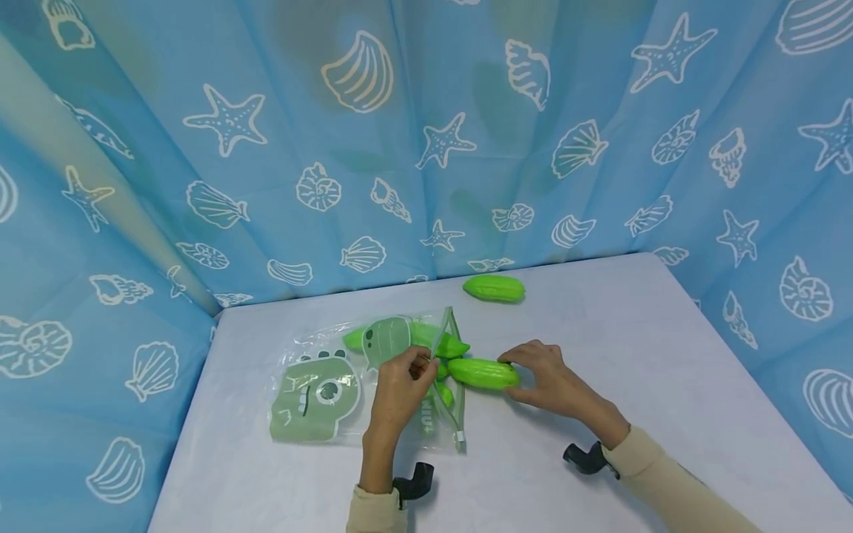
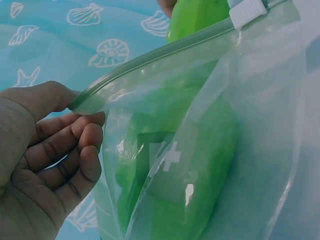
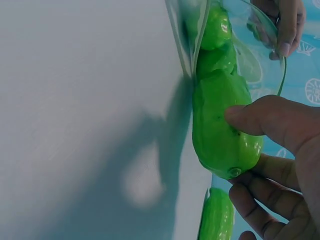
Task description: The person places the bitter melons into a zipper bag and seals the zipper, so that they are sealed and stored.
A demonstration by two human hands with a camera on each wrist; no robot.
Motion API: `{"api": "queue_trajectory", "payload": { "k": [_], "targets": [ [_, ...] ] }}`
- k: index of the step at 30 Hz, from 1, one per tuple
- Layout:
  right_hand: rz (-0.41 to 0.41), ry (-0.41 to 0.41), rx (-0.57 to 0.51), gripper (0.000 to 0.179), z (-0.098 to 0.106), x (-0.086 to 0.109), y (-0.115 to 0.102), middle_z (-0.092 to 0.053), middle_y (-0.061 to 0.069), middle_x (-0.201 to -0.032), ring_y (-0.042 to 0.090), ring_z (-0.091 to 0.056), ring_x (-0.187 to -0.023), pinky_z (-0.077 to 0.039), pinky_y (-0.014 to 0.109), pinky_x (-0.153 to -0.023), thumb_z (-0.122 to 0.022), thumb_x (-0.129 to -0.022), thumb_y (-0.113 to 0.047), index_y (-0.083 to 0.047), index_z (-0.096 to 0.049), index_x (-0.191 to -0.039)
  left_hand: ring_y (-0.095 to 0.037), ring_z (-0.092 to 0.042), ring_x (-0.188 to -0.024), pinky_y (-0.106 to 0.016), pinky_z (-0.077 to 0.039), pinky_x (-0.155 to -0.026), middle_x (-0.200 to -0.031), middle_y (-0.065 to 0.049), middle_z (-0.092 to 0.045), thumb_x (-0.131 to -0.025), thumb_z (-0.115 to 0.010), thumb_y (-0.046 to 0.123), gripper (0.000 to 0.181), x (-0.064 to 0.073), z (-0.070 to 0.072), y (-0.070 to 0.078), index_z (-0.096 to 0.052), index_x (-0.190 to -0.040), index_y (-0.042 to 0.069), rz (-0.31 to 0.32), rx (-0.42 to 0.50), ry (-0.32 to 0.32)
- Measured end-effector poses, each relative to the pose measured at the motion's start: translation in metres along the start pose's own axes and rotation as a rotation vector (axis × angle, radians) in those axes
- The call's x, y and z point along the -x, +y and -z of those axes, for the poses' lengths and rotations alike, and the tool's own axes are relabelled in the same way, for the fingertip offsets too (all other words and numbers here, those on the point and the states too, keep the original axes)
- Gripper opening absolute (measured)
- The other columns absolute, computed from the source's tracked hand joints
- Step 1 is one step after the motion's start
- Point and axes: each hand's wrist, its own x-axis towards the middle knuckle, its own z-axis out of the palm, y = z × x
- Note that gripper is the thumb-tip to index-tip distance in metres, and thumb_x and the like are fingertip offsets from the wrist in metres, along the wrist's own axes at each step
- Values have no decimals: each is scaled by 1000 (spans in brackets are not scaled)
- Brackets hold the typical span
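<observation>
A clear zip bag (image 1: 313, 414) with a green cartoon print lies flat on the table, its mouth facing right. My left hand (image 1: 398, 385) pinches the upper edge of that mouth between thumb and forefinger, lifting it. Several green vegetables (image 1: 455, 346) are inside, partly hidden by the print and hand. My right hand (image 1: 549, 381) grips the outer end of a ribbed green gourd (image 3: 220, 125), thumb on one side and fingers on the other. The gourd's far end is at the bag's opening. A white slider (image 2: 248, 14) sits on the zip strip.
Another green gourd (image 1: 494, 289) lies near the table's back edge, beyond the bag. The white-covered table (image 1: 633, 333) meets a blue curtain (image 1: 426, 89) with shell and starfish prints. Black wrist mounts (image 1: 415, 481) project from both sleeves.
</observation>
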Motion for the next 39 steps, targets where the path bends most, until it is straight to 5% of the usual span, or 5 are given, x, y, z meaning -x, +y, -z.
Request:
{"api": "queue_trajectory", "payload": {
  "k": [39],
  "targets": [
    [58,31,4,50,-41,-33,-27,-66,5,-119,25,-55,-113,-32,48,-86,-87,-79,-22,-8,-69,-123,-8,-63,-68,-24,-53,-61,-78,3,-68,-93,-71,16,12,0,-2,-1,-72,-100,6,1,-30,10]
  ]
}}
